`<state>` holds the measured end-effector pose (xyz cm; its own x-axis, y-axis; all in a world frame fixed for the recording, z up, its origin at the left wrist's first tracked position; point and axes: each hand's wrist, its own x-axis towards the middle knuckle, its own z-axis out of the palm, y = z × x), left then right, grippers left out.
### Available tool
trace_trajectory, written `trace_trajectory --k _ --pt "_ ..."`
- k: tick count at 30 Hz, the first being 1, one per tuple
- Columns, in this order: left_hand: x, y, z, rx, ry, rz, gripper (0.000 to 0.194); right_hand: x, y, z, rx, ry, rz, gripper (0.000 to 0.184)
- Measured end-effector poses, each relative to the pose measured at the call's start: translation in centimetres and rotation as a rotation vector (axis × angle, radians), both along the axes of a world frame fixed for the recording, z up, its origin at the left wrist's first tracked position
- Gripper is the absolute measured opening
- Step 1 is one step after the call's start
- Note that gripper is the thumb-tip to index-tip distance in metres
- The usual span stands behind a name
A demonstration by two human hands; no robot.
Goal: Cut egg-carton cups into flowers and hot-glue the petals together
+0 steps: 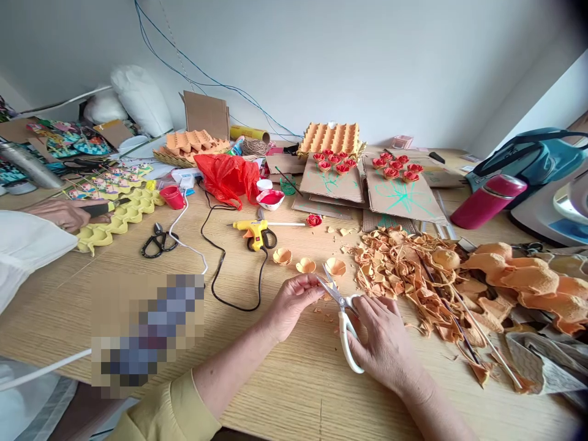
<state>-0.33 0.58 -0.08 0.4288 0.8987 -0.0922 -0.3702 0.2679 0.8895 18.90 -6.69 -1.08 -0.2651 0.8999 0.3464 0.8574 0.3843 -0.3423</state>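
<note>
Our right hand [383,343] grips the scissors [341,301], fingers closed about the smooth white loop handles; the metal blades stand apart in a narrow V, tips directed at the left hand [294,303]; that hand is closed in a thumb-and-finger pinch on a small pulp piece [327,294], which lies between our hands and is largely hidden by the blades.

Just ahead of our hands we find three shallow, petal-edged pulp cups [335,266], matt orange; beyond the left hand lies a yellow plastic glue gun [254,230] with a looping black cord; farther ahead sits one red flower [314,220], its petals layered.

Beside and beyond the right hand we have a heap of curled, ragged scraps [386,263]; right of it rests a rough, domed egg tray [533,278]; well ahead of both hands, flat cardboard sheets [407,205] bear clusters of red flowers [397,166].
</note>
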Motion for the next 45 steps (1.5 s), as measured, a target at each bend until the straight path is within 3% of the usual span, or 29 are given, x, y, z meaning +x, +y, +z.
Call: trace_trajectory --k 7,17,28,45 --pt "0.0 -0.2 0.0 0.037 -0.010 -0.067 0.021 -0.2 -0.1 0.1 0.000 0.031 0.033 0.010" --pt "0.1 -0.4 0.2 0.030 0.001 -0.082 0.024 0.0 0.0 0.2 0.033 0.005 0.041 0.019" --pt "0.0 -0.4 -0.3 -0.015 -0.008 -0.095 0.025 -0.1 -0.2 0.5 0.019 0.090 0.093 0.017" --pt "-0.7 -0.1 1.9 0.161 0.113 -0.137 0.024 0.2 -0.3 0.6 0.034 0.076 0.113 0.017"
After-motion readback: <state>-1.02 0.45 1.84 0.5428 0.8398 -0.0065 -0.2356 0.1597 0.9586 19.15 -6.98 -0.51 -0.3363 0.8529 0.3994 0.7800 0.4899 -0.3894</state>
